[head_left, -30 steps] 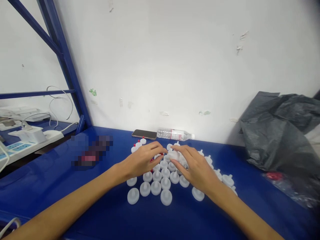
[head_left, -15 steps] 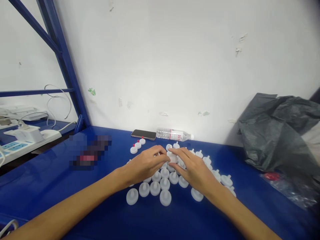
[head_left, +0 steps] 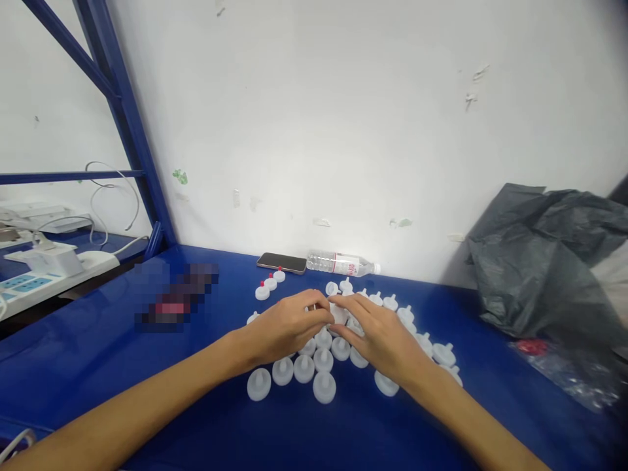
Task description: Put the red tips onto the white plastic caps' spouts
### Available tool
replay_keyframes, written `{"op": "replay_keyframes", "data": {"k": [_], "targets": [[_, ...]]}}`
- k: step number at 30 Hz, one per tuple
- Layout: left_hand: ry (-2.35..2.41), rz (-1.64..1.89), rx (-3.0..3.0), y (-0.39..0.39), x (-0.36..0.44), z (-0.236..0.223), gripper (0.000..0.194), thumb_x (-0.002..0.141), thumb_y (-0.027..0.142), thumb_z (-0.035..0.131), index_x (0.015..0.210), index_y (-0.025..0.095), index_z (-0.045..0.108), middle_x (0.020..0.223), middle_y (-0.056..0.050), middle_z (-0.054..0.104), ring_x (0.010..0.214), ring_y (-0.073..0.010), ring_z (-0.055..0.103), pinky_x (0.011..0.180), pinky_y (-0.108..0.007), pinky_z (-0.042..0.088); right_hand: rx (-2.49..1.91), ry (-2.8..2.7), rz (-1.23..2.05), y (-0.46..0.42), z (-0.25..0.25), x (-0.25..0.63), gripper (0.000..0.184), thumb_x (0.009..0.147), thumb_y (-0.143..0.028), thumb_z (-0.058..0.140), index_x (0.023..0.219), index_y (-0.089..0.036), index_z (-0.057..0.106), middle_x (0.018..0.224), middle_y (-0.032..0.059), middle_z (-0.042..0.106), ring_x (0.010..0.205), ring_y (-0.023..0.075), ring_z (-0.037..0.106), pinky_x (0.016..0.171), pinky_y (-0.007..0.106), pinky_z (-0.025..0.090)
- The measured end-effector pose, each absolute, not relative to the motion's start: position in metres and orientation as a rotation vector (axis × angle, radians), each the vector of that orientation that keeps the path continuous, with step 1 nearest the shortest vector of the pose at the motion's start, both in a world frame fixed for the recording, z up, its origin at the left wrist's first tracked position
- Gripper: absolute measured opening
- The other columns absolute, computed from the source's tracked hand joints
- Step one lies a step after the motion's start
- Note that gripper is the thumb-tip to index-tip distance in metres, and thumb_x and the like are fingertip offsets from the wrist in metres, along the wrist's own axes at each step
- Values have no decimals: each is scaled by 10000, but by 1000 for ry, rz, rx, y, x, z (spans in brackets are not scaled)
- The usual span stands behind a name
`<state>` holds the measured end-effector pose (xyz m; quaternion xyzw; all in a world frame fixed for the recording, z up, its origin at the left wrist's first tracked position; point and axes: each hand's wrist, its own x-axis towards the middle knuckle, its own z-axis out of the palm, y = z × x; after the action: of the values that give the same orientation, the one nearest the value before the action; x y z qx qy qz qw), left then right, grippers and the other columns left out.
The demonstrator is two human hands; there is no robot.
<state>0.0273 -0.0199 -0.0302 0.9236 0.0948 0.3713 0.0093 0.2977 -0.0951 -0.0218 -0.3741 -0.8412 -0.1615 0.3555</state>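
Note:
In front of me, a white nozzle cap [head_left: 338,314] is held between the thumb and fingers of my right hand [head_left: 380,330]. My left hand [head_left: 292,327] meets it from the other side, its thumb and fingertips pinched together against the cap. What sits inside that left pinch is hidden by the fingers. Many more white nozzle caps [head_left: 324,387] stand on the blue table [head_left: 235,432] beneath and around both hands, most with their spouts up. Behind my left hand, a short row of white caps with red tips [head_left: 269,283] stands apart.
Along the wall lie a dark phone [head_left: 282,262] and a clear plastic bottle [head_left: 341,263] on its side. A grey plastic bag [head_left: 544,255] bulges at the right, with clear wrapping [head_left: 574,376] below it. On the left are a power strip [head_left: 29,288] and a blue metal frame [head_left: 130,131].
Both hands stay close together over the caps. My left fingertips have shifted slightly right and closed in against the held cap. The camera view has moved a little.

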Motion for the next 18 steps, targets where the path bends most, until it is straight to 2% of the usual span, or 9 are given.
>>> {"op": "replay_keyframes", "data": {"k": [3, 6, 12, 18], "targets": [[283, 1221, 2864, -21, 29, -29, 219, 1280, 105, 694, 1206, 253, 837, 1142, -49, 859, 998, -205, 840, 863, -282, 684, -952, -2172, -412, -96, -20, 297, 442, 1097, -146, 924, 1499, -299, 820, 1241, 59, 987, 979, 302, 1009, 855, 423, 887], [293, 1276, 2794, -22, 30, -24, 207, 1327, 165, 679, 1255, 240, 858, 1157, -60, 880, 1016, -207, 866, 915, -296, 717, -920, -2137, -402, -98, -18, 296, 380, 1140, -154, 877, 1487, -296, 817, 1283, 69, 987, 1058, 300, 1017, 936, 409, 885], [487, 1332, 2671, -19, 28, -20, 119, 1303, 290, 823, 1237, 216, 889, 1143, -57, 924, 976, -224, 887, 895, -332, 728, -856, -2072, -378, -95, -16, 297, 390, 1186, -154, 806, 1539, -319, 813, 1350, 61, 993, 1150, 291, 1017, 1011, 415, 881], [678, 1150, 2910, -13, 27, -29, 303, 1372, 368, 677, 1152, 232, 835, 1059, -47, 883, 970, -259, 819, 829, -380, 638, -825, -2035, -391, -98, -14, 295, 446, 1156, -125, 841, 1555, -324, 839, 1394, 57, 1009, 1215, 306, 1014, 1143, 459, 863]]}}
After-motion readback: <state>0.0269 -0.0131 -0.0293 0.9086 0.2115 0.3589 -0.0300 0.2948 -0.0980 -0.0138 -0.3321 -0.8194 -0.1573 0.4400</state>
